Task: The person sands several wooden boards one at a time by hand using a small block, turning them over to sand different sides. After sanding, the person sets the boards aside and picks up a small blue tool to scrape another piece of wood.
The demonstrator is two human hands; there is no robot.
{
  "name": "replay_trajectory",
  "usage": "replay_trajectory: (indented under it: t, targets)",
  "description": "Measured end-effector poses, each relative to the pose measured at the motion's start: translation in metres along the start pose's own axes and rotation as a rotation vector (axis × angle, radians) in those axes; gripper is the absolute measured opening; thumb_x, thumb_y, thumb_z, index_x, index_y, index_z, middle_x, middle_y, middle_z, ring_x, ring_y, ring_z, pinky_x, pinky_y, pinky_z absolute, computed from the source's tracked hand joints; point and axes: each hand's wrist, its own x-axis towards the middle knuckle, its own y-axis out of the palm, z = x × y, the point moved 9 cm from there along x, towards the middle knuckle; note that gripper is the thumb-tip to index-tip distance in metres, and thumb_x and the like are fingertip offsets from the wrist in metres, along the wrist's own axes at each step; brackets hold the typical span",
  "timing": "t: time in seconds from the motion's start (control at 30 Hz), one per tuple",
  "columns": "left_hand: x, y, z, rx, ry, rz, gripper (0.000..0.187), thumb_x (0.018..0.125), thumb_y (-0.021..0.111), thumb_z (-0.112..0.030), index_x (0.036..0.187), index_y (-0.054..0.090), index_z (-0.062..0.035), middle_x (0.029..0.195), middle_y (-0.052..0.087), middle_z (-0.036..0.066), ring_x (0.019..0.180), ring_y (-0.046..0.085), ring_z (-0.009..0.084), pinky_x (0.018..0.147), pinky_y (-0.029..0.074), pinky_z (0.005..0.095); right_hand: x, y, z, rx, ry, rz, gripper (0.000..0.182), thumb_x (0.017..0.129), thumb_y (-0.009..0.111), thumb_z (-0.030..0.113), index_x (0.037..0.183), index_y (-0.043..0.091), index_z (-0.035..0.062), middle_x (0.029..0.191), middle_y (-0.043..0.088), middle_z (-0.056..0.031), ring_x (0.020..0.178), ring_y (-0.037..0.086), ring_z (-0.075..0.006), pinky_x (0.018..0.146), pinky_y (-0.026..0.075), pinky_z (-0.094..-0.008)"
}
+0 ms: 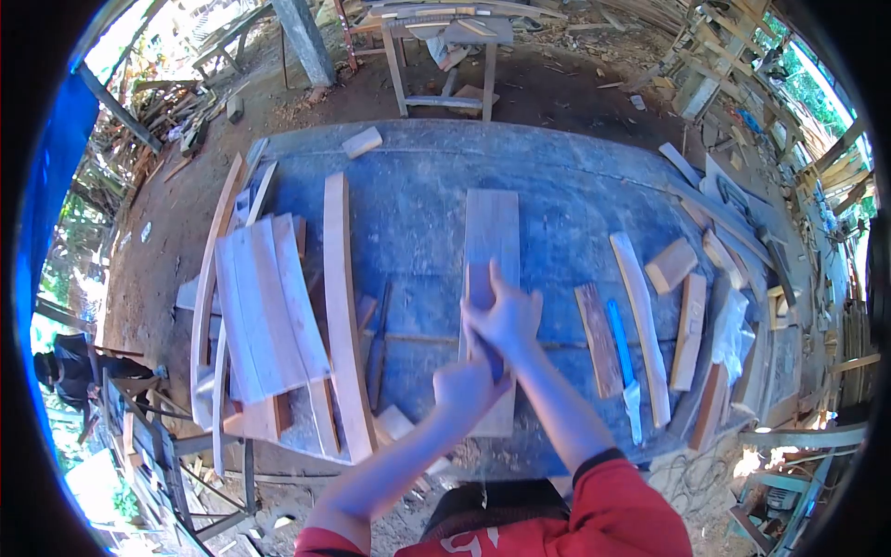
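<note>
Bare pale wood in the board (pixel 492 232), matt, sawn smooth, grain faint. Worktop (pixel 408 186) of worn grey-blue planks, dull, scuffed, dusted with sawdust. Curved slat (pixel 345 306) of light wood, matt, clean-cut along its edges. Stack of pale boards (pixel 264 311), flat and unvarnished, smooth-faced. Small block (pixel 670 265) of raw tan wood, rough at the cut end. Darker strip (pixel 599 339) of reddish-brown wood, coarse-grained. Blue handle (pixel 620 343), plastic by its look, slightly glossy. White rag (pixel 729 334), crumpled cloth, matt. Red cloth on the sleeve (pixel 617 506), soft, dull. Earth floor (pixel 548 88), brown, rough, strewn with wood scraps.
</note>
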Motion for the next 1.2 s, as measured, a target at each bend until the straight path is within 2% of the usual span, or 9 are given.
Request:
replay_trajectory:
  t: [0.2,0.37,0.57,0.67,0.73,0.87,1.0,1.1,1.2]
  targets:
    - [-0.169,0.071,0.002,-0.016,-0.055,0.167,0.104,0.065,0.064,-0.056,0.129,0.024,0.0161,0.044,0.051,0.0,0.035,0.051,0.0138,0.032,0.039,0.029,-0.175,0.027,0.012,-0.071,-0.105,-0.023,0.08,0.066,0.065,0.049,0.127,0.043,0.0019,0.069,0.063,-0.0102,0.053,0.058,-0.0209,0.064,0.03,-0.0371]
    - [-0.166,0.084,0.013,0.015,0.017,0.121,0.113,0.061,0.064,-0.062,0.131,0.02,0.0151,0.039,0.046,-0.003,0.031,0.046,0.0111,0.03,0.035,0.028,-0.175,0.036,0.015,-0.158,-0.113,-0.089,0.073,0.067,0.062,0.049,0.124,0.048,0.005,0.057,0.055,-0.0068,0.039,0.047,-0.021,0.063,0.033,-0.0381]
    - [-0.022,0.053,0.038,0.031,0.01,-0.018,0.115,0.062,0.061,-0.065,0.134,0.015,0.0126,0.04,0.048,0.0,0.032,0.048,0.0128,0.03,0.036,0.0299,-0.028,0.043,0.009,-0.142,-0.095,-0.188,0.072,0.069,0.06,0.049,0.124,0.049,0.0052,0.055,0.054,-0.0079,0.04,0.048,-0.0226,0.065,0.033,-0.0413]
    - [0.111,0.025,0.065,-0.071,-0.011,-0.134,0.117,0.065,0.055,-0.068,0.136,0.005,0.0096,0.046,0.053,0.006,0.035,0.051,0.0199,0.033,0.039,0.0343,0.11,0.071,-0.002,-0.177,-0.02,-0.067,0.075,0.072,0.055,0.049,0.132,0.038,0.0065,0.074,0.063,-0.013,0.06,0.06,-0.027,0.085,0.032,-0.0482]
    - [0.216,0.007,0.086,-0.026,-0.053,-0.028,0.111,0.071,0.047,-0.071,0.136,0.006,0.0086,0.068,0.062,0.012,0.057,0.062,0.0248,0.048,0.048,0.0377,0.214,0.075,0.0,-0.191,0.062,0.159,0.077,0.077,0.05,0.049,0.138,0.026,0.0077,0.096,0.064,-0.0145,0.087,0.062,-0.0294,0.101,0.02,-0.0515]
    - [0.32,-0.068,0.086,0.0,-0.165,-0.044,0.098,0.073,0.055,-0.052,0.136,0.01,0.0068,0.08,0.065,0.012,0.067,0.064,0.0239,0.059,0.052,0.035,0.331,0.053,0.001,-0.249,0.073,0.026,0.08,0.074,0.051,0.051,0.137,0.028,0.0087,0.094,0.064,-0.0144,0.088,0.063,-0.0273,0.1,0.022,-0.0507]
    - [0.251,-0.108,0.064,0.027,-0.05,-0.063,0.104,0.069,0.059,-0.052,0.137,0.006,0.0052,0.07,0.063,0.011,0.059,0.063,0.0242,0.053,0.05,0.0357,0.272,-0.02,0.029,-0.142,0.017,-0.033,0.083,0.071,0.054,0.053,0.137,0.029,0.0079,0.085,0.065,-0.0144,0.08,0.064,-0.028,0.099,0.024,-0.0501]
    - [0.148,-0.071,0.042,0.015,0.003,-0.178,0.105,0.067,0.06,-0.051,0.138,0.007,0.005,0.056,0.058,0.006,0.043,0.057,0.0208,0.039,0.044,0.0351,0.162,-0.032,0.025,-0.134,-0.016,-0.147,0.083,0.07,0.059,0.055,0.134,0.035,0.008,0.074,0.065,-0.0151,0.076,0.064,-0.0277,0.087,0.035,-0.0465]
    - [0.022,-0.002,0.018,-0.06,0.035,-0.125,0.108,0.067,0.06,-0.056,0.137,0.01,0.008,0.044,0.051,0.003,0.035,0.051,0.0171,0.032,0.039,0.032,0.027,-0.006,0.004,-0.091,0.017,-0.034,0.083,0.067,0.062,0.052,0.132,0.039,0.0057,0.072,0.064,-0.0141,0.071,0.063,-0.0275,0.083,0.033,-0.045]
